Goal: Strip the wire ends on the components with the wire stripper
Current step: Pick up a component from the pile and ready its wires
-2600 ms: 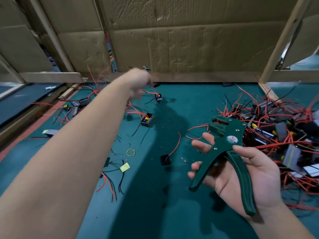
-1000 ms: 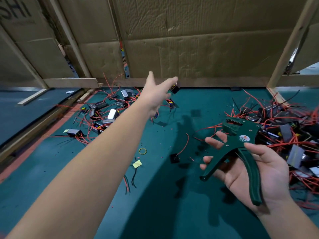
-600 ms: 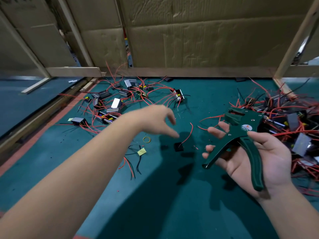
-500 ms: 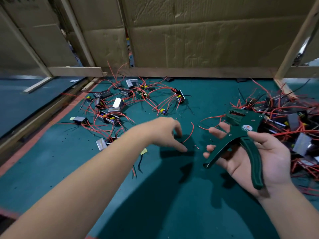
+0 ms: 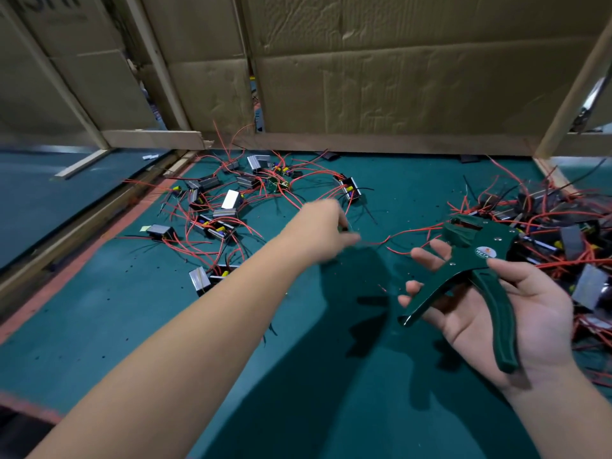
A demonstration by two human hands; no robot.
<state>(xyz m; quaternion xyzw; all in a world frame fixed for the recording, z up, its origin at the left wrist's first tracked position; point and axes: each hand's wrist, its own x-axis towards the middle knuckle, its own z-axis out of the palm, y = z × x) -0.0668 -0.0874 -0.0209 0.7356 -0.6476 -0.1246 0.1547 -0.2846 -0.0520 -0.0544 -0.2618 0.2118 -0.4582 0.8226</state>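
My right hand [image 5: 536,313] lies palm up at the right and holds a dark green wire stripper [image 5: 477,250], thumb across one handle, jaws pointing away and handles spread. My left hand [image 5: 318,226] reaches across the middle of the green mat [image 5: 331,376]. It is blurred, its fingers curled on a small dark component whose red wire [image 5: 381,240] trails from the fingertips toward the stripper. Several components with red and black wires [image 5: 225,207] lie scattered at the left back. A denser heap of components [image 5: 563,226] sits at the right behind the stripper.
Cardboard walls [image 5: 397,87] on wooden frames close off the back. A wooden rail [image 5: 82,226] runs along the mat's left edge. One silver component [image 5: 198,279] lies beside my left forearm. Small wire scraps dot the mat.
My left hand came back from the far left pile, dropped to the mat's middle and closed on the small dark component. My right hand kept the stripper nearly still.
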